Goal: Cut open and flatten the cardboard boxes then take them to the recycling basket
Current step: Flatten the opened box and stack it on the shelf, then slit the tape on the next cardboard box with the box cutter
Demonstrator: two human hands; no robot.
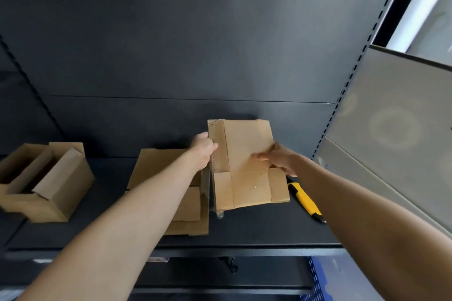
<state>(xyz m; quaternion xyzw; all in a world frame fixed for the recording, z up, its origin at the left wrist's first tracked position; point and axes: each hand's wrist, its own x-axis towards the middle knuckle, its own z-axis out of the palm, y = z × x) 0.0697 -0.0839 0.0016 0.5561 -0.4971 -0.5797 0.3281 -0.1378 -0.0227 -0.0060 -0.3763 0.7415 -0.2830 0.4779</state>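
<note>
On the left of the shelf (269, 232) stands an open box (46, 185). Right of it, flattened cardboard (188, 205) lies flat, partly under your left forearm. Your left hand (203, 151) grips the left edge of a cut-open box (247, 166) raised above the shelf, and your right hand (278, 160) pinches its right side. A yellow knife (307, 201) lies further right; a blue basket (318, 281) shows below, near right

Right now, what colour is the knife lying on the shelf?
The knife is yellow with black ends; it shows in the head view.
</note>
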